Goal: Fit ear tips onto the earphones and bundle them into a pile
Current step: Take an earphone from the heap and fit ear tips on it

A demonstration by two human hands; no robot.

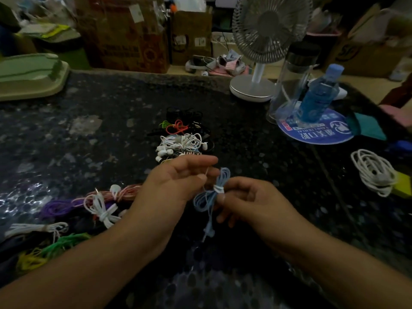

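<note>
Closest in, two bare forearms reach over the dark speckled surface [111, 130]. The right hand [249, 199] has its fingers curled, thumb and forefinger pinching the light blue earphone bundle [211, 192] just at its white twist tie [219, 189]; the loops fan out above and below the tie, and an earbud end dangles beneath the hands. The left hand [176, 181] sits just beside it, thumb and a fingertip pinched on a thin wire end that sticks up from the tie, while its forefinger points out straight.

To the left of the forearms lies a row of finished bundles [98, 208]: pink, white, purple, green and yellow, each cinched in the middle.

Just beyond the hands is a loose heap of earphones [180, 141], white ones nearest, then orange, green and black cords tangled together.

Off to the right a coiled white cable [372, 172] rests near a yellow block. Farther back stand a blue bottle [321, 94] on a round blue mat [316, 132], a clear tumbler, and a small white fan [267, 30]. Cardboard boxes [124, 34] line the back edge.
</note>
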